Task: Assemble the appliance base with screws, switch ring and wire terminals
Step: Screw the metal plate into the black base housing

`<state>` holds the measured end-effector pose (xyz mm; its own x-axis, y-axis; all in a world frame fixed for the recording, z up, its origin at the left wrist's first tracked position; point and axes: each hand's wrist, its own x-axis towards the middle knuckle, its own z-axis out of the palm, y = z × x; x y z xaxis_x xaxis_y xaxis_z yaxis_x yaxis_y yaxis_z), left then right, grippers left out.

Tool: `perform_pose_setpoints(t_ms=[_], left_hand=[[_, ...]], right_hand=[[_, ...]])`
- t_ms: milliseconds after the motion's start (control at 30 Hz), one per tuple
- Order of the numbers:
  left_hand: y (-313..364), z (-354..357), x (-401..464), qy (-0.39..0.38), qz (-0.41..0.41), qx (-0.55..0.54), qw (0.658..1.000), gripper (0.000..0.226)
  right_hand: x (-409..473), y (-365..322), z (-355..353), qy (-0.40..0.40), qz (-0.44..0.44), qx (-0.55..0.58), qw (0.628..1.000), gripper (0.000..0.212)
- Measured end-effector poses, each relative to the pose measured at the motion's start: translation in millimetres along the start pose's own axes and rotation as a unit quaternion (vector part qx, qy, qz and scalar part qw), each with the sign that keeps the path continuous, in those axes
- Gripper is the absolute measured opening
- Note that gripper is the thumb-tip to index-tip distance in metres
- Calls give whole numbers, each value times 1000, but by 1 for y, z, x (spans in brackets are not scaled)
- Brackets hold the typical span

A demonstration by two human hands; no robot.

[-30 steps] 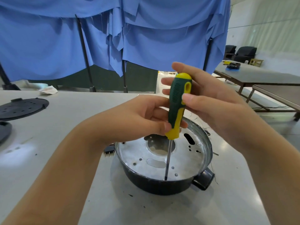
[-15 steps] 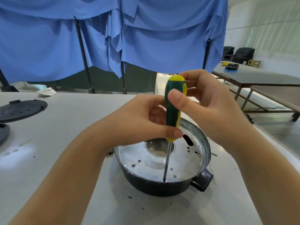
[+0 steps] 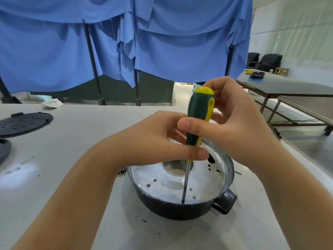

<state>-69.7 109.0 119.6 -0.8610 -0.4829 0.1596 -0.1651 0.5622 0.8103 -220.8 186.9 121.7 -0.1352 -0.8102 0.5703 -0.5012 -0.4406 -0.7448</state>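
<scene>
While two hands, left [image 3: 153, 139] and right [image 3: 232, 121], grip one screwdriver [image 3: 199, 116], tip in one appliance base [image 3: 180, 206], fingers clenched round handle.

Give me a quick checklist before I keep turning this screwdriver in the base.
1. Right hand grips the screwdriver handle: ok.
2. Left hand steadies the lower handle: ok.
3. Tip sits at the near edge of the metal plate: ok.
4. Tip seated in a screw head: cannot tell, too small.
5. Shaft close to upright: ok, slight tilt.
6. Base held down: not ok, neither hand is on it.
</scene>
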Motion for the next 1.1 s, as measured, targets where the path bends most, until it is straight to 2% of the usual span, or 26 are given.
perform_pose_setpoints(t_ms=[100,167,267,333,467,633,800,933,1033,1100], left_hand=[[0,3,3,52,4,-3,999,32],[-2,2,3,57,10,-13,998,33],[-4,-2,1,32,2,-68,997,36],[-5,-3,0,17,-11,-93,995,41],[-7,-5,-1,-5,-16,-116,993,43],[-5,-4,-3,-26,-19,-105,994,39],[1,3,1,38,0,-14,999,37],[-1,3,2,60,6,-35,998,37],[-3,1,2,46,3,-66,997,35],[-3,-1,1,31,1,-84,996,38]], right_hand=[[-1,2,5,37,12,-37,999,57],[-2,1,5,32,21,-26,999,58],[-2,-1,0,-23,26,75,997,48],[-2,-2,-5,-59,34,131,989,48],[-1,-2,-10,-100,17,118,988,49],[0,-1,-11,-86,-10,65,994,47],[0,-3,-7,-54,-31,29,998,44],[0,-1,-5,-9,-30,-7,999,44],[-1,1,-1,20,-18,-21,999,47],[-1,-1,-1,12,-3,-11,1000,46]])
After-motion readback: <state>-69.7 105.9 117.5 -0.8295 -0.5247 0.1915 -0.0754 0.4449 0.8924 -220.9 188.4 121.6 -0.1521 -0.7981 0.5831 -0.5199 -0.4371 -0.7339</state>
